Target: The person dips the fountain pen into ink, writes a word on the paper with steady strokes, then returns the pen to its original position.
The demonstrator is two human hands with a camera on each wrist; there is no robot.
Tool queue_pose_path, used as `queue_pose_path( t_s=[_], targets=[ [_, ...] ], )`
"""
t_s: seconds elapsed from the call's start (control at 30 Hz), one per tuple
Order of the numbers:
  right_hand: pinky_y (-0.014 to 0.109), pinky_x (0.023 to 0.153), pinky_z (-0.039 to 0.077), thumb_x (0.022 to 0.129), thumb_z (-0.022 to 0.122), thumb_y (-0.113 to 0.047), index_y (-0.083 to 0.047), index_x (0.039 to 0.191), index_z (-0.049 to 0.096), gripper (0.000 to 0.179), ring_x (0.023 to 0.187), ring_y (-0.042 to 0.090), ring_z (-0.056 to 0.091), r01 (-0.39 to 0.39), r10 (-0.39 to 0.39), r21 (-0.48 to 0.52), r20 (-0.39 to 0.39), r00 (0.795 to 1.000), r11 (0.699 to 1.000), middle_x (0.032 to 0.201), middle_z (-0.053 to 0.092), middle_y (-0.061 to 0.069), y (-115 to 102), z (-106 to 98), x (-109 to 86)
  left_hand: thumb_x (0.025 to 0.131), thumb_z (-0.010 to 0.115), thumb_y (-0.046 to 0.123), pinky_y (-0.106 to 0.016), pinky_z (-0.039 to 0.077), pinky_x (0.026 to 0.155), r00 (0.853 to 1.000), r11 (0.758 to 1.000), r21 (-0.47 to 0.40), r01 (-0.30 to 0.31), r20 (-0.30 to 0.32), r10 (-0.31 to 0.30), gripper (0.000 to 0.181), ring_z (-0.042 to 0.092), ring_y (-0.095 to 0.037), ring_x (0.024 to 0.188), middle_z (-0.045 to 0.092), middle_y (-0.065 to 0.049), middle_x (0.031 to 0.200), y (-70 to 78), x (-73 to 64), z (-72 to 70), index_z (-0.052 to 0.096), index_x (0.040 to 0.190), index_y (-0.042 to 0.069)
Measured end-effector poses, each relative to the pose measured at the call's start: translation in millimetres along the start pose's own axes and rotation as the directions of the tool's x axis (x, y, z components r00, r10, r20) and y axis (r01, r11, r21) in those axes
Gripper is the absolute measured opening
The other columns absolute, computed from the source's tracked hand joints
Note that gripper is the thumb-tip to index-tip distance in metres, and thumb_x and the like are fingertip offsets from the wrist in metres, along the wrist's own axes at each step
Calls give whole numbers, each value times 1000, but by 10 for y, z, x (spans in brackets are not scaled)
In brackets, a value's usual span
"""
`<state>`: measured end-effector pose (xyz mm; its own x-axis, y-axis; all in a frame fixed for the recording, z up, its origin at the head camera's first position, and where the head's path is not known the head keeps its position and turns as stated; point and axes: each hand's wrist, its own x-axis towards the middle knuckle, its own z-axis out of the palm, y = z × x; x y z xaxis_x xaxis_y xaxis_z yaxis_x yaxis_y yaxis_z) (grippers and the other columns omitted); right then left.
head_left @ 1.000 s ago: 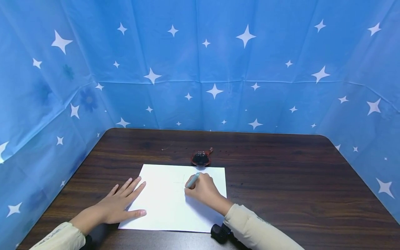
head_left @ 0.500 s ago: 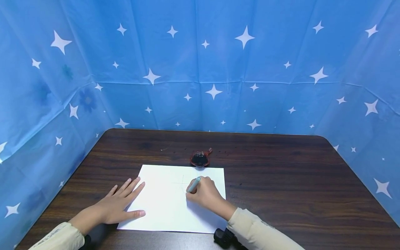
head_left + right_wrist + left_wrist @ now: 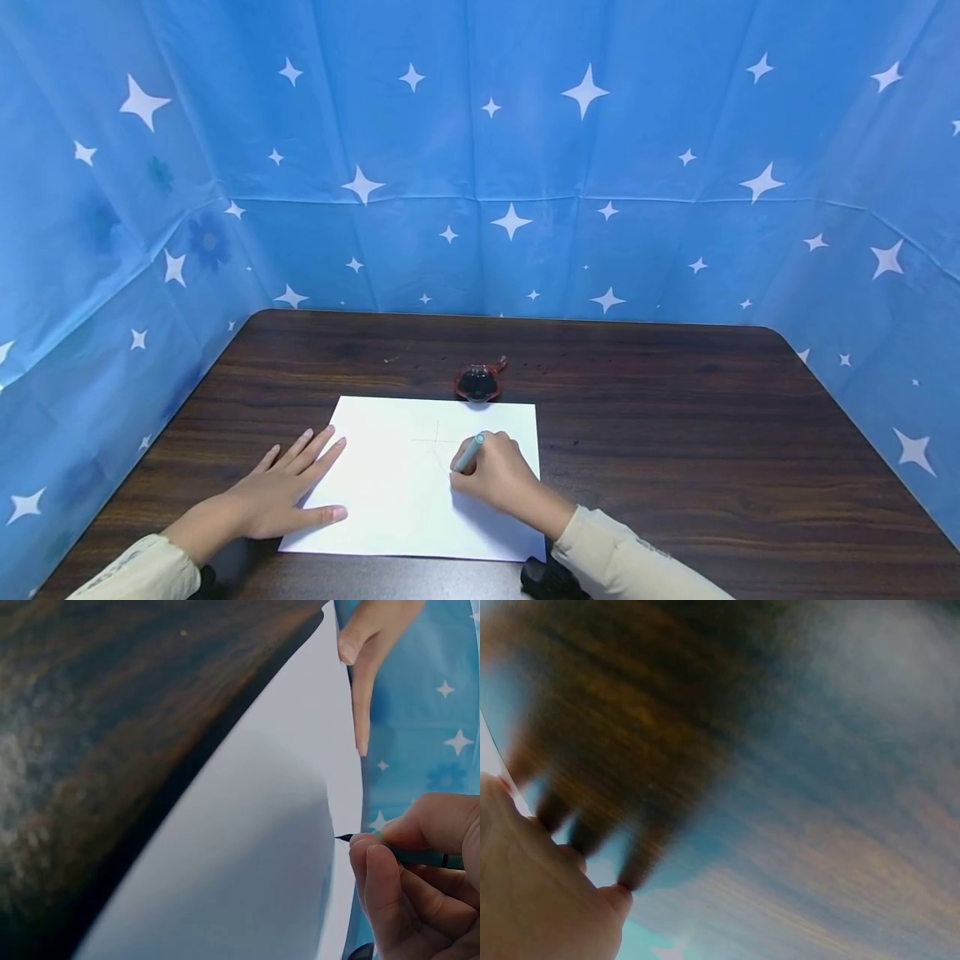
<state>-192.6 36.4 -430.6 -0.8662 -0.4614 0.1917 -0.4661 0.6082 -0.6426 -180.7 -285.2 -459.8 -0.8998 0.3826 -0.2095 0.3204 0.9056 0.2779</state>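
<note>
A white sheet of paper [image 3: 390,500] lies on the dark wooden table. My left hand [image 3: 273,500] rests with fingers spread over the sheet's left edge, the thumb on the paper. My right hand [image 3: 498,475] pinches a grey-green pen [image 3: 468,454] over the right half of the sheet. In the right wrist view the pen's black pointed tip [image 3: 343,838] meets the paper. A faint thin cross [image 3: 437,440] is drawn on the upper part of the sheet, and a thin line slants from below it toward the pen. The left wrist view shows my left hand [image 3: 540,877] over the table.
Just beyond the sheet's far edge sits a small red-brown dish [image 3: 478,382] with something black in it. Dark specks lie on the table [image 3: 712,433] around it. A blue curtain with white stars [image 3: 510,150] stands behind and at both sides.
My right hand has slid a little to the right and toward me with the pen. The slanting line below the cross shows more now. My left hand stays in place.
</note>
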Motion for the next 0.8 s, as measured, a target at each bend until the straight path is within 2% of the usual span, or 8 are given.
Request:
queue_pose_path(
  t_s=[0.23,0.4,0.63,0.8],
  targets=[
    [17,50,43,76,69,-4,-16,65,69,16,49,-3,50,3,-3,0,-7,1000,1000,60,63,-11,-9,-8,2,80,49,76,-73,2,106,1000,1000,-7,-4,-3,4,97,4,-41,146,8,-11,161,14,-12,-35,22,154,18],
    [16,50,42,76,68,-3,-17,62,68,19,48,-4,49,13,-13,-4,-3,1000,1000,62,63,-11,-15,-17,9,80,50,75,-73,2,106,1000,1000,-13,-6,1,6,97,5,-41,146,8,-11,161,9,-15,-48,22,154,18],
    [16,47,37,81,66,-3,-12,76,70,11,48,0,46,16,-10,103,-58,998,995,60,62,-8,6,-116,60,82,51,73,-73,2,105,1000,1000,-30,-10,15,11,96,4,-41,146,7,-11,162,-10,-1,-36,20,154,18],
    [19,47,32,87,63,-6,-12,82,69,10,45,4,35,1,15,150,-104,994,989,56,53,-7,73,-277,144,82,51,73,-73,1,105,1000,999,-39,0,23,1,95,3,-41,146,5,-11,162,-16,-6,-7,19,154,19]
  ],
)
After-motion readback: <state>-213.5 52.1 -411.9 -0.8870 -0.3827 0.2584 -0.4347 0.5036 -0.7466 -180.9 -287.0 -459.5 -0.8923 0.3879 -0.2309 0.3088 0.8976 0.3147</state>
